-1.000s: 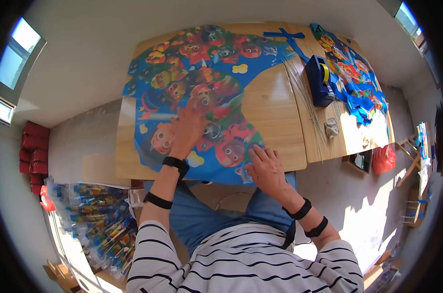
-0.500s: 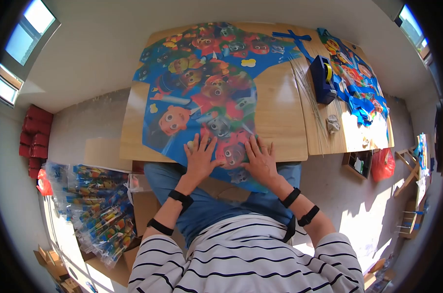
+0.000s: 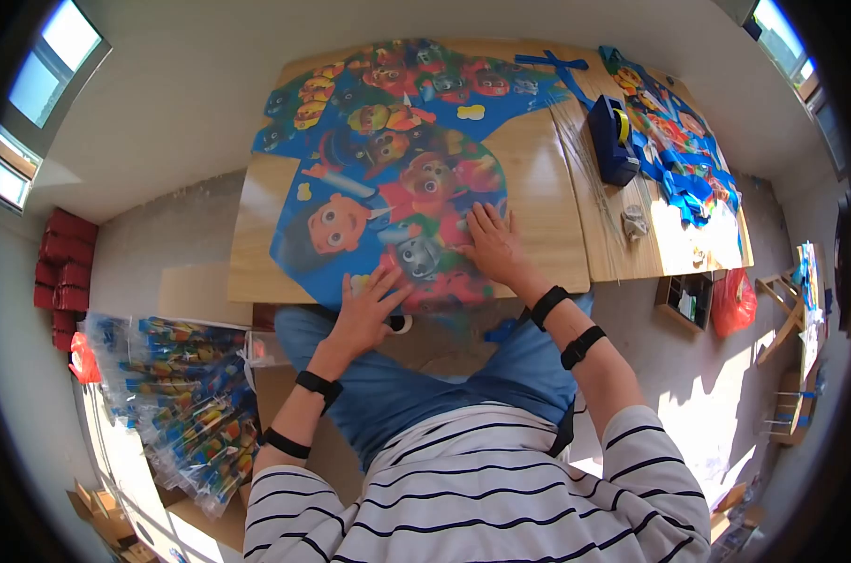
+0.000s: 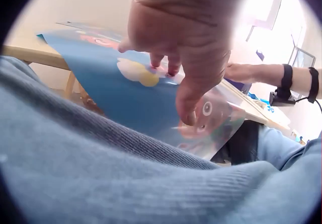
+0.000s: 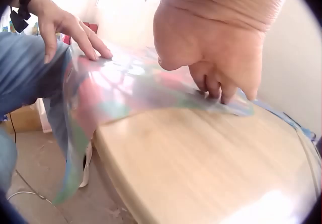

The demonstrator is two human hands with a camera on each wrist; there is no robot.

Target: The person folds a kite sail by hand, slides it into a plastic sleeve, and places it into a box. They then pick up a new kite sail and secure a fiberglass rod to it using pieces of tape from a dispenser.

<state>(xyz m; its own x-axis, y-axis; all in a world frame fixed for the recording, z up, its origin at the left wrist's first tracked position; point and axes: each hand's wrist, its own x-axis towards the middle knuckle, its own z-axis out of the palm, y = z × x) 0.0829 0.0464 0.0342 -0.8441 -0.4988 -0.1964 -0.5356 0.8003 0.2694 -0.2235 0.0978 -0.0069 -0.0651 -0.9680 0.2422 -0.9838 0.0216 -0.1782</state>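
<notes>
Resting on printed sheet across table: both hands, fingers extended.

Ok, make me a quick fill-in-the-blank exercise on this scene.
1. The left hand and right hand touch a sheet with a ____ background.
2. The tape dispenser stands nearer the ____ hand.
3. Its roll is ____.
4. The white shirt has dark ____.

Missing words: blue; right; yellow; stripes.
</notes>
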